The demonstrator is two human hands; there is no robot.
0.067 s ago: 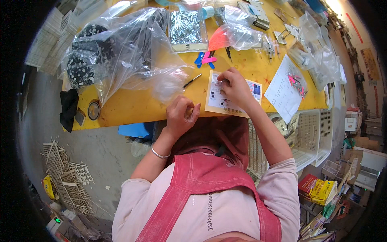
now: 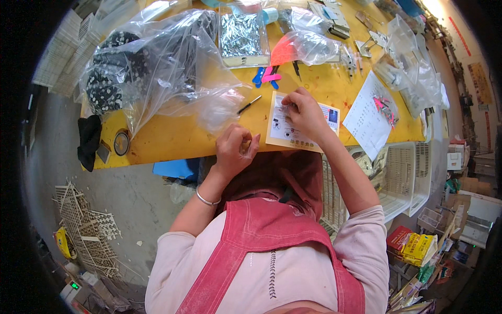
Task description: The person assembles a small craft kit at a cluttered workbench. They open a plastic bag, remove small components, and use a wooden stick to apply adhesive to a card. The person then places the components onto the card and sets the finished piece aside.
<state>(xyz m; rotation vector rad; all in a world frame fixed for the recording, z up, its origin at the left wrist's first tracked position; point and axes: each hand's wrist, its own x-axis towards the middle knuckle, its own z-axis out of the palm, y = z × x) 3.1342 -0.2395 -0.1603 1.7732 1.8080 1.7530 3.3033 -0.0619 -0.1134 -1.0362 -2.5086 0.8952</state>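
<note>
The right hand (image 2: 303,112) is placed over a yellow-edged printed card (image 2: 285,133), which lies on the yellow table (image 2: 308,78) near its front edge; the card's middle is covered by the hand. The right thumb and fingers are bent closely together, but the fingertips are partly masked, and whether anything is pinched cannot be told. The left hand (image 2: 237,148) is held at the table edge, left of the card, with fingers loosely curled (a small glint shows near the tips; whether something is gripped cannot be made out). Just beyond it, a crumpled clear bag (image 2: 217,112) is seen, its contents unclear. A black pen-like stick (image 2: 249,105) is laid between bag and card.

Containers: a clear box (image 2: 246,61), filled with loose silvery metal pieces (image 2: 240,36), is set farther back. A black, white-dotted article (image 2: 107,68) is seen through a large clear bag (image 2: 183,68), its outline broken by folds and glare. The white crate (image 2: 400,167) below the table is partly hidden by the table edge and right arm; pale contents are noted, unidentified.
</note>
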